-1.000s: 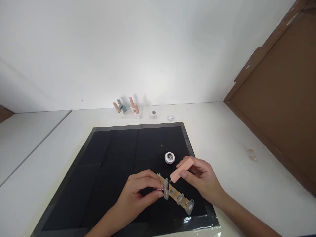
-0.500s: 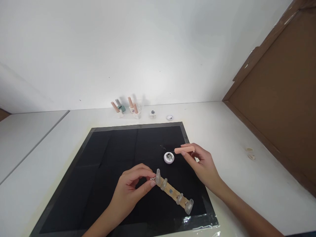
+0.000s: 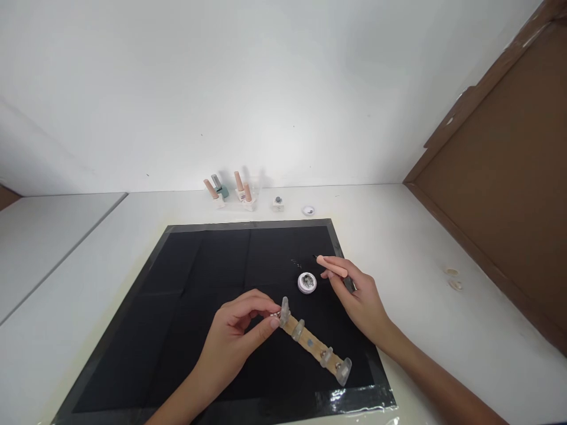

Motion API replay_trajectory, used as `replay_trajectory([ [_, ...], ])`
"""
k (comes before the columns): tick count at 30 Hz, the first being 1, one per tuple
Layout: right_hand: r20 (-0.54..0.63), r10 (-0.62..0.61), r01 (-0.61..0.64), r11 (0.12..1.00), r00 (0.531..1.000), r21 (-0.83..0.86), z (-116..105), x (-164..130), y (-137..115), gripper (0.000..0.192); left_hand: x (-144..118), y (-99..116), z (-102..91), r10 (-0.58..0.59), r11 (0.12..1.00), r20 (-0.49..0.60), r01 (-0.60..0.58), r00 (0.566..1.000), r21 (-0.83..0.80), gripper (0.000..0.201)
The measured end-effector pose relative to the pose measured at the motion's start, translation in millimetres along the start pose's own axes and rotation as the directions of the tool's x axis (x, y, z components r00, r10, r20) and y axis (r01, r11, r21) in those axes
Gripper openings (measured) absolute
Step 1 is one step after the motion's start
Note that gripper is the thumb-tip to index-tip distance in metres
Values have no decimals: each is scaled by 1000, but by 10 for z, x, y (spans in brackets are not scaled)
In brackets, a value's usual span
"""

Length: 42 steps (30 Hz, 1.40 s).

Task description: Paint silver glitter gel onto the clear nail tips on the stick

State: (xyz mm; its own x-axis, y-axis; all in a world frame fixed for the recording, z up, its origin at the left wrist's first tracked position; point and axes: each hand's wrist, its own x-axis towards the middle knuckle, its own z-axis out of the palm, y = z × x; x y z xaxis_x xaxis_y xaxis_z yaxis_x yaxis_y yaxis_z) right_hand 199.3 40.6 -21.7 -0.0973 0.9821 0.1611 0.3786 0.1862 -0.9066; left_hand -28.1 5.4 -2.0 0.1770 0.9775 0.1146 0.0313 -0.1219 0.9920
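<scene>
My left hand (image 3: 241, 330) pinches the upper end of a wooden stick (image 3: 312, 343) over the black mat. Several clear nail tips (image 3: 326, 356) stand along the stick, and a small blue-grey spot lies at its middle. Between thumb and fingers, my right hand (image 3: 357, 292) holds a nail polish brush (image 3: 332, 267) by its peach cap handle. The dark brush end points up and left, apart from the nail tips. Just left of the right hand's fingertips, a small round white pot (image 3: 307, 283) with dark silvery contents sits on the mat.
Several nail polish bottles (image 3: 247, 198) with peach or grey caps stand behind the mat (image 3: 208, 265). Near them are a small clear bottle (image 3: 278, 204) and a round white lid (image 3: 309, 211). Two small pale pieces (image 3: 452, 271) lie at right, before a brown board (image 3: 496, 195).
My right hand has tilted the brush, its tip rising away from the pot's edge. My left hand still holds the stick in nearly the same place. The view has shifted slightly.
</scene>
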Motion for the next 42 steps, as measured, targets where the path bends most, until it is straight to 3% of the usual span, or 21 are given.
replay_trajectory([
  [5, 35, 30, -27, 996, 999, -83, 47, 29, 45, 29, 13, 13, -1, 9, 1000, -1, -9, 1000, 2, 14],
  [11, 107, -61, 85, 966, 992, -245, 152, 28, 138, 60, 14, 14, -8, 10, 1000, 11, -10, 1000, 20, 15],
  [15, 98, -96, 121, 948, 991, -293, 201, 47, 161, 60, 10, -10, -15, 9, 1000, 18, -10, 1000, 27, 15],
  [20, 144, -142, 177, 946, 979, -272, 161, 63, 145, 57, 3, -29, -16, 12, 999, 21, -12, 1000, 29, 16],
  [25, 354, -187, 258, 952, 916, -166, 32, 62, 66, 65, 6, -35, -10, 9, 999, 23, -10, 1000, 34, 15],
  [29, 404, -176, 238, 965, 898, -109, -15, 61, 64, 67, 21, -42, -1, -1, 999, 23, 0, 1000, 35, 16],
  [32, 330, -171, 191, 981, 928, -29, -21, 67, 90, 59, 29, -35, 6, 8, 999, 16, -8, 1000, 33, 16],
  [36, 199, -97, 81, 993, 975, 86, -67, 78, 57, 28, 42, -12, 13, 21, 999, 2, -21, 1000, 46, 16],
  [39, 191, -70, 44, 989, 979, 139, -108, 70, -1, 19, 52, -4, 16, 22, 998, -10, -21, 1000, 52, 16],
  [42, 213, -105, 87, 992, 971, 89, -119, 53, -38, 16, 57, -7, 19, 21, 998, -13, -20, 1000, 56, 17],
])
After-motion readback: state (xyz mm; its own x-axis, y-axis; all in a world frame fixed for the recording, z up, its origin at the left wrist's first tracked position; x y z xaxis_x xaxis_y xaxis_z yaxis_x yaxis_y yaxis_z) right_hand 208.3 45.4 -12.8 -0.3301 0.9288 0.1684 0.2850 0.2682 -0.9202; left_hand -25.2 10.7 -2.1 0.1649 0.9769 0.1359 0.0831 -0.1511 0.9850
